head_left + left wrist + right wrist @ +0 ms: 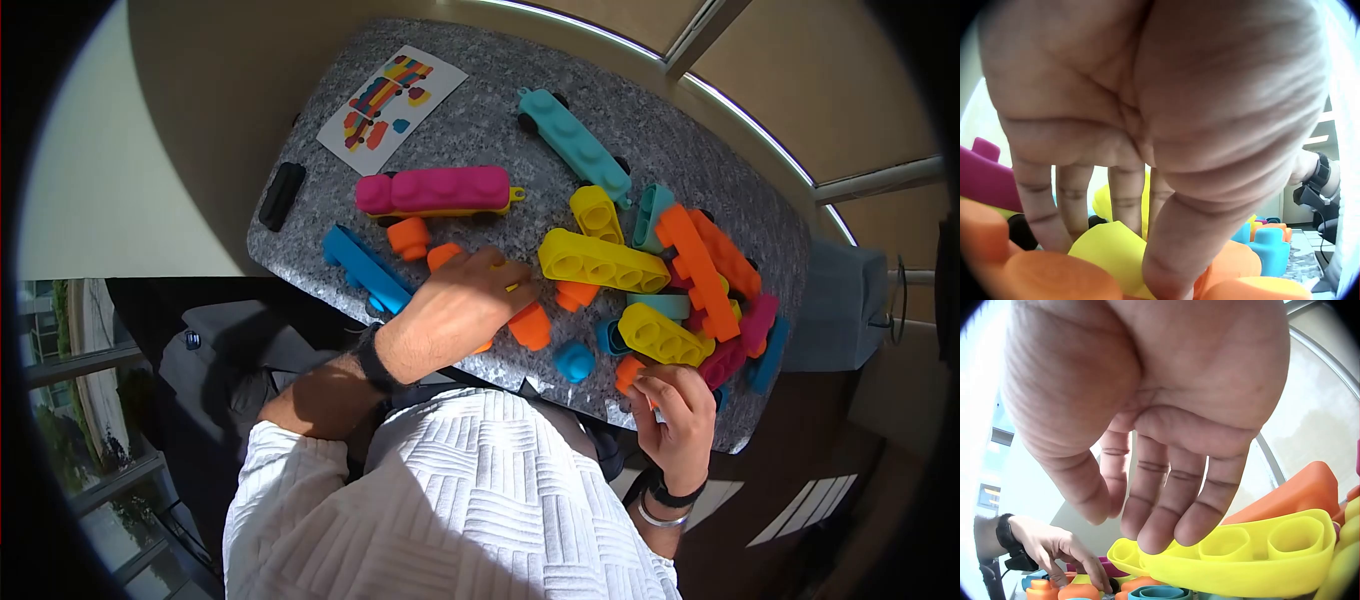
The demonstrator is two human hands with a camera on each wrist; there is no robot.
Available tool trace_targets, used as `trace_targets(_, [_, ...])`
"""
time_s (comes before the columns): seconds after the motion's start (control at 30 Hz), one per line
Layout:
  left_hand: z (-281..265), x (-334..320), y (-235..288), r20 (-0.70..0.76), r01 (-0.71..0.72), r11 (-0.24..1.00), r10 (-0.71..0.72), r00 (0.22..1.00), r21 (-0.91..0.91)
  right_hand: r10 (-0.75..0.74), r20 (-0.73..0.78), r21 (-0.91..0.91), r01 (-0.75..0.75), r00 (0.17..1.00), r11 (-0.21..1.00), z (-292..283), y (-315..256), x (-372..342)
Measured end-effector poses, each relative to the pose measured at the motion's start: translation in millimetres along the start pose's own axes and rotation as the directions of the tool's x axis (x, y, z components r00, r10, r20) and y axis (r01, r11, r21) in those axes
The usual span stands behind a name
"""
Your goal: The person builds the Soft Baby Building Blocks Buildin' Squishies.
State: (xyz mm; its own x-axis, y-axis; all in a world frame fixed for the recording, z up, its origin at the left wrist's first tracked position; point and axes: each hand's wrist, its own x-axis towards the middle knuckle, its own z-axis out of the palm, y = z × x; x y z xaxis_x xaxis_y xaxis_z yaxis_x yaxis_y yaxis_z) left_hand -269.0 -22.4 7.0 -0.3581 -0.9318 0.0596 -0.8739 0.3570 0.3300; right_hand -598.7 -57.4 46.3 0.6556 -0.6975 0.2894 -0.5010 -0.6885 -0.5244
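My left hand (pixel 455 305) reaches down among orange blocks near the table's front edge. Its thumb and fingers curl round a yellow toy block (pixel 1110 256), mostly hidden by the hand in the head view. A rounded orange block (pixel 530 327) lies beside these fingers, and a small orange block (pixel 408 239) sits just beyond the hand. My right hand (pixel 680 420) hovers at the front right with loosely bent fingers, nothing between them in the right wrist view. Close to its fingertips are an orange block (pixel 628 374) and a long yellow block (pixel 665 335) with hollow sockets.
A magenta-and-yellow wheeled block car (pixel 435 192) and a teal wheeled base (pixel 573 140) stand farther back. A picture card (pixel 392 108) lies at the back left, near a black case (pixel 282 196). Several mixed blocks heap up at right, topped by a long orange piece (pixel 700 272).
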Motion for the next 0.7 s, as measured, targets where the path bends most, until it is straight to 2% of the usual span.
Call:
trace_targets(0.13, [-1,0,-3,-0.028,0.022,0.999,-0.021,0.999,0.032,0.008,-0.014,-0.01,-0.008,1.0,1.0,1,0,-1])
trace_targets(0.23, [-11,0,-7,0.004,0.039,0.999,-0.039,0.999,0.037,0.01,-0.006,-0.018,-0.01,1.0,1.0,0,-2,-1])
trace_targets(0.33, [-33,-2,-19,-0.15,0.099,0.978,-0.127,0.98,-0.186,0.006,-0.006,-0.012,-0.006,1.0,1.0,-1,-1,-1])
trace_targets(0.4, [-61,-4,-24,-0.155,0.22,0.958,-0.249,0.956,-0.184,0.015,-0.007,-0.013,-0.015,1.0,1.0,-1,1,-2])
trace_targets(0.47, [-72,-9,-43,-0.266,0.236,0.97,-0.243,0.933,-0.061,0.02,-0.007,-0.013,-0.02,1.0,1.0,-1,2,-2])
trace_targets(0.53, [-79,-10,-54,-0.317,0.25,0.966,-0.257,0.913,-0.061,0.012,-0.006,-0.013,-0.012,1.0,1.0,-1,2,-1])
trace_targets(0.6, [-83,-8,-60,-0.4,0.341,0.919,-0.392,0.828,-0.196,0.013,-0.008,-0.009,-0.013,1.0,1.0,-1,1,0])
trace_targets(0.7, [-70,-11,-77,-0.476,0.28,0.946,-0.324,0.818,-0.162,0.01,-0.007,-0.005,-0.01,1.0,1.0,0,1,-1])
